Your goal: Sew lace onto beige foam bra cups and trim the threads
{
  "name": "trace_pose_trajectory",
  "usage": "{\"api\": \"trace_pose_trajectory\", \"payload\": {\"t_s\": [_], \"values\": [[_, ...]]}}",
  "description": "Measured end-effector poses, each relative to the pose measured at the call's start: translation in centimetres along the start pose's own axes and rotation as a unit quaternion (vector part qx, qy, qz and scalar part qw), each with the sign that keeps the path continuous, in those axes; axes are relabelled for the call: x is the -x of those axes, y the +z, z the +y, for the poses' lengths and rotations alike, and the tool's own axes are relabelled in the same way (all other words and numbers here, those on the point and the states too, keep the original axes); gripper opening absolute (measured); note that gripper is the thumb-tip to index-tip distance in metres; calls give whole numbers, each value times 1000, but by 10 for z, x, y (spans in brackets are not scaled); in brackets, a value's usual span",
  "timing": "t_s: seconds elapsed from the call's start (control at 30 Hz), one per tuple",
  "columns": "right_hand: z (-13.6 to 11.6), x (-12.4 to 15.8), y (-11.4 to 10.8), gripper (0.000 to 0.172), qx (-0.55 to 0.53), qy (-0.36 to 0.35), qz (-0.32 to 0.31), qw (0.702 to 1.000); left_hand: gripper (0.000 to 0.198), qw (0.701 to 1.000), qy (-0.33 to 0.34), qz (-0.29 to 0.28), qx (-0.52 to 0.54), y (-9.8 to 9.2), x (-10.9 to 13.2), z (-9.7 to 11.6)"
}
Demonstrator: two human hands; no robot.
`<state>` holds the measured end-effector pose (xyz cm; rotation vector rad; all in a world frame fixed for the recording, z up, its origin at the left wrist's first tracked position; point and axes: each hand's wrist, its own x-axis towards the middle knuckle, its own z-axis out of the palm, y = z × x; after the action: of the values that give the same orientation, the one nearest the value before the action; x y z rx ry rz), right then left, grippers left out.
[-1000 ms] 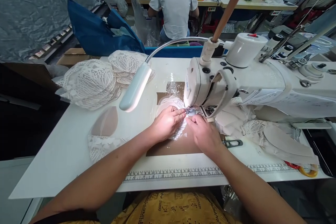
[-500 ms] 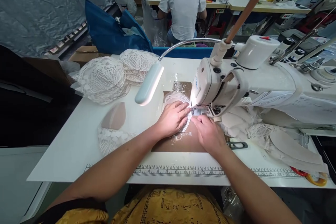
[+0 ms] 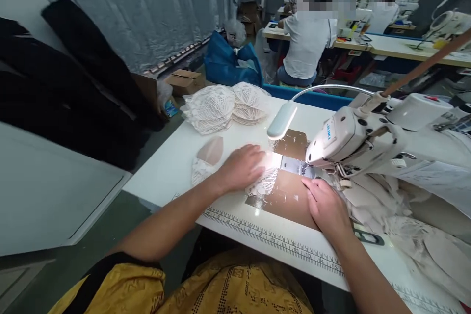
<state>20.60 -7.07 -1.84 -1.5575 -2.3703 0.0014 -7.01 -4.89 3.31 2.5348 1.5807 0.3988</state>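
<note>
My left hand (image 3: 243, 168) lies palm down with its fingers stretched out, over a white lace cup piece (image 3: 264, 185). The lace shows at the hand's right side, left of the sewing machine (image 3: 340, 140). At the brown board (image 3: 292, 201), my right hand (image 3: 327, 203) has its fingers curled together, the index fingertip near the metal plate (image 3: 294, 166). What the right fingers hold, if anything, is hidden. The needle area of the machine is to the right of the lace, apart from it. A lamp (image 3: 281, 121) lights the plate.
Stacked lace cups (image 3: 211, 108) lie at the back left of the table. A beige and lace piece (image 3: 210, 151) is left of my left hand. Pale fabric (image 3: 412, 235) is heaped at the right. A printed ruler (image 3: 272, 240) runs along the front edge. A co-worker (image 3: 305, 44) sits beyond.
My left hand and the lace piece have moved left, away from the needle area. My right hand stays near the plate's front. The camera view has turned left.
</note>
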Motion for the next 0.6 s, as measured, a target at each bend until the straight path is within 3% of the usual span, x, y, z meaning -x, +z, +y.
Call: {"api": "trace_pose_trajectory", "payload": {"t_s": [0.07, 0.17, 0.27, 0.33, 0.43, 0.5, 0.6], "values": [[2, 2, 2, 39, -7, -3, -1, 1000, 32, 991, -103, 65, -55, -8, 27, -29], [3, 3, 4, 38, -32, 7, -11, 999, 25, 956, -256, 107, -95, -8, 66, -72], [4, 4, 0, 37, -104, 18, -7, 994, 26, 948, -281, 125, -80, -4, 98, -89], [4, 6, -9, 35, -186, 30, -10, 982, 28, 954, -269, 133, -20, -7, 113, -81], [-5, 12, -27, 37, -342, 57, -67, 936, 27, 956, -213, 159, 123, -18, 123, -45], [-19, 16, -37, 48, -455, 70, -107, 881, 22, 957, -133, 179, 187, -23, 122, -15], [-50, 19, -38, 65, -619, 67, -130, 771, 15, 954, 25, 177, 239, -23, 107, 24]]}}
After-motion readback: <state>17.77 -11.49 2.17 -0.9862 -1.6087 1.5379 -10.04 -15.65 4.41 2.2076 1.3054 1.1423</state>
